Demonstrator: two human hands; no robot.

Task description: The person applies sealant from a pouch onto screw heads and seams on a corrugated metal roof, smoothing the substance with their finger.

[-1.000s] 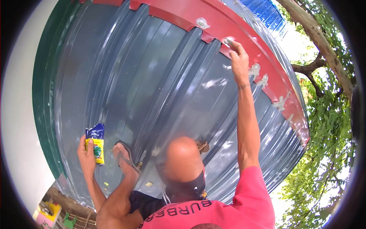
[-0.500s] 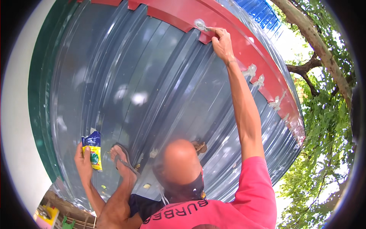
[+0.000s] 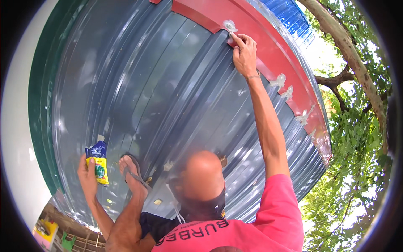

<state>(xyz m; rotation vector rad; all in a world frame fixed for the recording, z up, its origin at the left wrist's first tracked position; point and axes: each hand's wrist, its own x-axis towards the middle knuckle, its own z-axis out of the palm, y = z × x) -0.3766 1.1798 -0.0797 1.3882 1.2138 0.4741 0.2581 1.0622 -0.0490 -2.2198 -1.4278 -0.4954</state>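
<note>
My left hand (image 3: 87, 174) grips a blue and yellow packet (image 3: 100, 164), thumb across its front and its torn top upward. Far up the roof, my right hand (image 3: 246, 53) stretches its index finger to the lower edge of a whitish sealant patch (image 3: 228, 25). That fingertip looks pale, as if smeared; the thumb stands apart and the other fingers curl. The patch sits on red metal flashing (image 3: 268, 54), which overlaps the grey ribbed roof sheet (image 3: 138, 92).
More sealant blobs (image 3: 278, 80) follow the flashing's lower edge to the right. My sandalled foot (image 3: 133, 172) rests on the roof beside the packet. A green edge strip (image 3: 42, 113) and white wall (image 3: 17, 126) border the left. Tree branches (image 3: 348, 46) rise at right.
My right fingertip has shifted from the patch's right side to just below it. The left hand still holds the packet, and the whole view has moved slightly.
</note>
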